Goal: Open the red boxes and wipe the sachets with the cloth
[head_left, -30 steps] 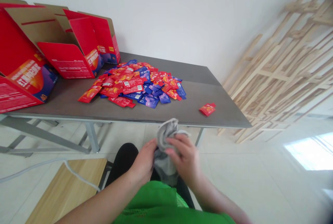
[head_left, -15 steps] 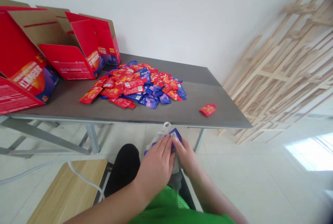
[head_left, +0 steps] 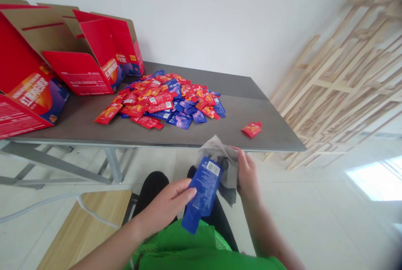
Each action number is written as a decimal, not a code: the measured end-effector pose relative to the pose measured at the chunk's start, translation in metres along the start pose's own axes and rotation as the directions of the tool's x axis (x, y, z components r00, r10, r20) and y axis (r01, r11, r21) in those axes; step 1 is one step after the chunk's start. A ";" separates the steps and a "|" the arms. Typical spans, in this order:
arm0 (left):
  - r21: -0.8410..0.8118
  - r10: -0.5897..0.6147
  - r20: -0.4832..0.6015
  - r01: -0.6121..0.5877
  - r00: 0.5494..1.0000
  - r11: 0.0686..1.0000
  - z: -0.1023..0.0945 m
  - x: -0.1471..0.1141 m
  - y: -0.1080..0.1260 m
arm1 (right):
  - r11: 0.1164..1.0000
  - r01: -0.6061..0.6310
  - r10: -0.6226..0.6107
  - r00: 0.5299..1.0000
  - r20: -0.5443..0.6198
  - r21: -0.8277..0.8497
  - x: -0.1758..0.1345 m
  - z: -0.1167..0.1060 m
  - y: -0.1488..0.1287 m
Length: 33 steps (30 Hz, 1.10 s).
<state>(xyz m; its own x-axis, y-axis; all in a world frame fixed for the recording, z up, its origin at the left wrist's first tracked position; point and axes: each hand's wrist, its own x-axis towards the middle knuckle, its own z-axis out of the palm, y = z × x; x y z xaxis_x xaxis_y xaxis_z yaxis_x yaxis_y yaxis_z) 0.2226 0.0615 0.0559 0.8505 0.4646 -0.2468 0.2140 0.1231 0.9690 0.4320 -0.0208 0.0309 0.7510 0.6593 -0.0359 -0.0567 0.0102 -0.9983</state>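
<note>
My left hand point(head_left: 176, 196) pinches a blue sachet point(head_left: 204, 188) by its side edge, thumb on top. The sachet is tilted, its barcode end up and its narrow spout end down towards my green shirt. Bunched in my right hand point(head_left: 249, 171) is a grey cloth point(head_left: 220, 153), held to the right of the sachet and partly behind it, just off the table's front edge. On the table lies a pile of red and blue sachets point(head_left: 163, 100). A single red sachet point(head_left: 252, 129) rests apart, near the front right.
Several open red cardboard boxes point(head_left: 78, 75) stand on the left of the grey table point(head_left: 251, 102). A wooden stool point(head_left: 84, 224) with a white cable point(head_left: 94, 215) over it is at lower left. Wooden frames point(head_left: 333, 81) lean against the wall at right.
My hands have moved apart. Earlier both were pressed together over the blue sachet and cloth; now the left holds the sachet alone and the right has the cloth.
</note>
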 end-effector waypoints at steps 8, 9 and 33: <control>-0.023 0.036 -0.209 -0.042 0.977 0.999 0.014 0.011 -0.006 | 0.674 0.676 -0.430 0.686 0.587 -0.297 -0.041 0.020 -0.003; 0.015 0.036 -0.179 -0.034 0.983 0.999 0.015 0.010 -0.004 | 0.647 0.648 -0.398 0.736 0.547 -0.402 -0.035 0.021 0.002; -0.402 -0.143 -0.086 0.097 0.986 0.910 0.009 0.022 0.002 | 0.935 -0.133 0.078 0.981 -0.175 -0.329 0.076 -0.064 0.011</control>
<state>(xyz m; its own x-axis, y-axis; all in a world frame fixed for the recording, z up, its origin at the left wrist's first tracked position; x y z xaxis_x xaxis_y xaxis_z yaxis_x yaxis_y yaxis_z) 0.2466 0.0640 0.0528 0.7666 0.5161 -0.3821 0.0835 0.5099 0.8562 0.5306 -0.0182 0.0146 0.8479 0.5161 -0.1209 0.0638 -0.3257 -0.9433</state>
